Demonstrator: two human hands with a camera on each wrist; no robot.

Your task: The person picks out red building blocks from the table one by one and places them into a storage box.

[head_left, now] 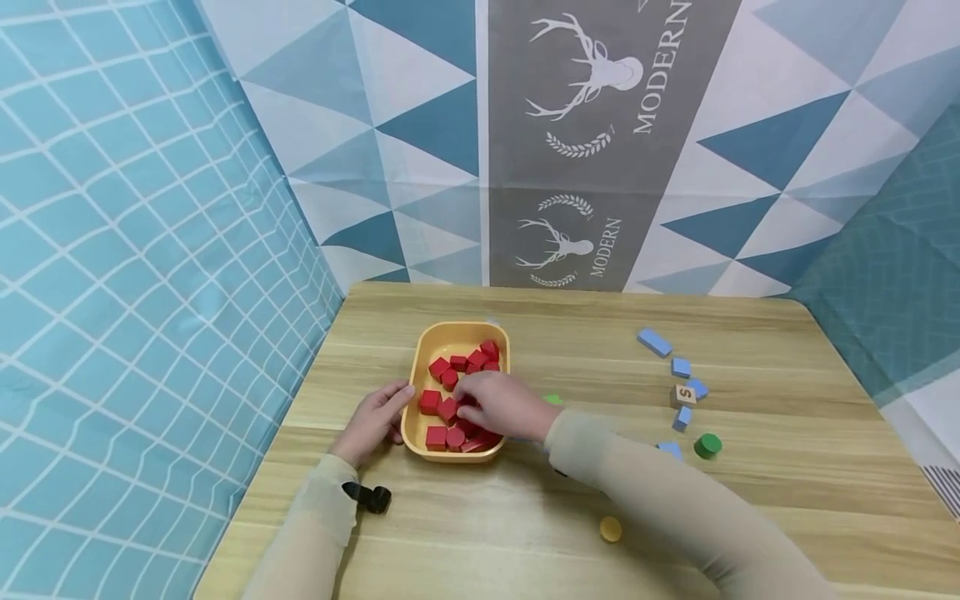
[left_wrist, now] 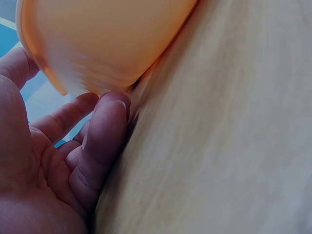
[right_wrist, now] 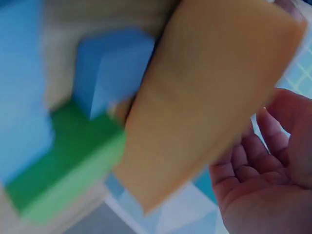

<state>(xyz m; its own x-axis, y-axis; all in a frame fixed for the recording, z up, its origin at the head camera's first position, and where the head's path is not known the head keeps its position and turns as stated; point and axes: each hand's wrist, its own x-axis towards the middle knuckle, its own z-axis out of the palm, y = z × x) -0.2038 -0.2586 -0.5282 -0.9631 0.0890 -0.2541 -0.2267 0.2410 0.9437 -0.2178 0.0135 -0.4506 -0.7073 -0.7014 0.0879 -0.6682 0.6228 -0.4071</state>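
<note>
A yellow-orange plastic tub (head_left: 452,335) stands on the table, holding several red wooden blocks (head_left: 430,402) of various shapes. At its left side is my left hand (head_left: 372,419), gripping the tub with the thumb at the rim. In the left wrist view, the fingers (left_wrist: 108,126) bear against the lower outer wall. My right hand (head_left: 508,404) reaches over the right rim, its fingers bent down among the red blocks. Its fingertips are partly hidden, so whether a block is pinched does not show. The tub's wall (right_wrist: 209,83) covers part of that hand's work in the right wrist view.
Right of the tub lie several blue blocks (head_left: 655,342), a lettered wooden cube (head_left: 683,397), a green cylinder (head_left: 707,446) and a yellow disc (head_left: 611,529). A green block (right_wrist: 68,161) and a blue block (right_wrist: 114,70) sit close beside the tub, partly under the right arm.
</note>
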